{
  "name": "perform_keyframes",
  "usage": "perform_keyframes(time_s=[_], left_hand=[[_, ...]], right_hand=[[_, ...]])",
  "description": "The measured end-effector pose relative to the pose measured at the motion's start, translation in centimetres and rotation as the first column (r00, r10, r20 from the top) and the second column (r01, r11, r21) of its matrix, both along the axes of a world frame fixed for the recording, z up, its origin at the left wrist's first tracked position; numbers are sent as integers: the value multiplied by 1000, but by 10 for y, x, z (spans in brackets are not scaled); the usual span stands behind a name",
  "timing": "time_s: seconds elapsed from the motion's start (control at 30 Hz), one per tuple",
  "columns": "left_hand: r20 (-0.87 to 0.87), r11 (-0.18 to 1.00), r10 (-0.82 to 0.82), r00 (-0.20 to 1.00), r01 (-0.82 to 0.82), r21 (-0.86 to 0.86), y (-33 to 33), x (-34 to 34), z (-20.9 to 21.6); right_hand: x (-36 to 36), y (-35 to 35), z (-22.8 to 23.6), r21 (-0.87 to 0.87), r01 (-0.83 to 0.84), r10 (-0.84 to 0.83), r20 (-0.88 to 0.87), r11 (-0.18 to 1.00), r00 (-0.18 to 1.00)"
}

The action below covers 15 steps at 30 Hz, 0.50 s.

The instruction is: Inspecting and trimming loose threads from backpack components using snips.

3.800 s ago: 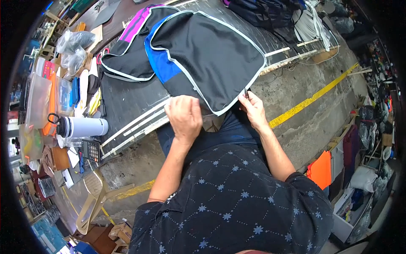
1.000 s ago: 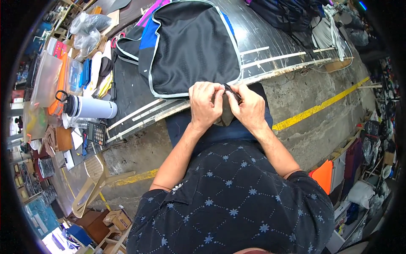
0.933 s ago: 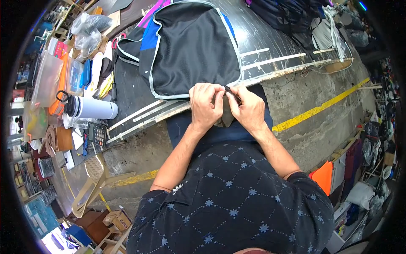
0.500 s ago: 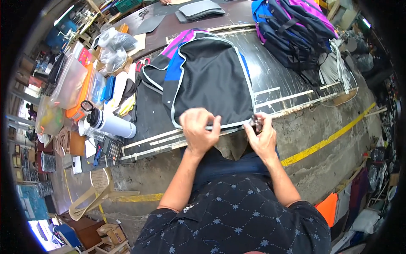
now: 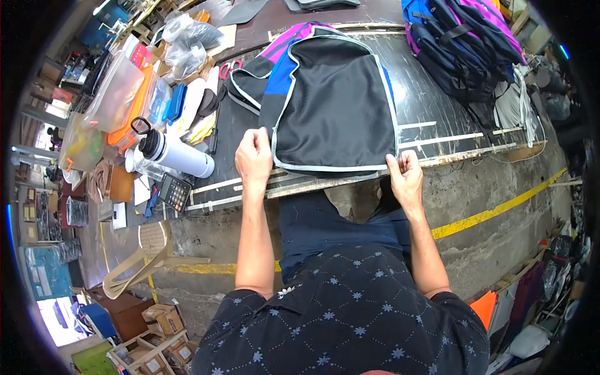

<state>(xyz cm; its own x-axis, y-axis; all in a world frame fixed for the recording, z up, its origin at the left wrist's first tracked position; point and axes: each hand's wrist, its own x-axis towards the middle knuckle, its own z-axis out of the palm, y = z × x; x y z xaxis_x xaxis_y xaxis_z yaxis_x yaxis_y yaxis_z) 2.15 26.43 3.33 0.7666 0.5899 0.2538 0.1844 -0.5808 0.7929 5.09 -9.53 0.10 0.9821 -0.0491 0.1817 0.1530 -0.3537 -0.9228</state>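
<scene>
An unfinished bag [image 5: 340, 103] lies on the black worktable in front of me. Its black lining faces up, pale grey binding runs round its edges, and blue and purple fabric shows at its far left. My left hand [image 5: 254, 159] is closed at the bag's left side, fingertips gripping the dark fabric there. At the near right corner, my right hand [image 5: 407, 180] pinches the grey-bound edge between thumb and fingers. The fabric between my hands lies fairly flat, its near edge along the table's front.
A white bottle [image 5: 181, 154] and a calculator [image 5: 174, 191] stand left, near red-handled scissors [image 5: 230, 69] and plastic boxes [image 5: 119, 94]. Navy and purple backpacks [image 5: 462, 47] sit at the far right. A beige chair [image 5: 150, 250] is on the floor at left.
My left hand has moved outward from the near edge to the bag's left side. My right hand now pinches the corner; the small dark thing at its fingers no longer shows. The view has shifted.
</scene>
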Motion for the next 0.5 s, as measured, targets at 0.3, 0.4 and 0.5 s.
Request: perform_keyframes(time_s=[0.3,0.4,0.5], left_hand=[[354,237,-85,932,363,-901,-2,44,-24],[331,61,-4,944,331,-942,-14,34,-39],[364,165,-105,925,377,-911,-32,20,-38]], right_hand=[[8,-10,-9,-80,-22,29,83,997,996],[14,-21,-13,-134,60,-46,101,989,994],[20,-45,-23,-88,56,-43,146,995,988]])
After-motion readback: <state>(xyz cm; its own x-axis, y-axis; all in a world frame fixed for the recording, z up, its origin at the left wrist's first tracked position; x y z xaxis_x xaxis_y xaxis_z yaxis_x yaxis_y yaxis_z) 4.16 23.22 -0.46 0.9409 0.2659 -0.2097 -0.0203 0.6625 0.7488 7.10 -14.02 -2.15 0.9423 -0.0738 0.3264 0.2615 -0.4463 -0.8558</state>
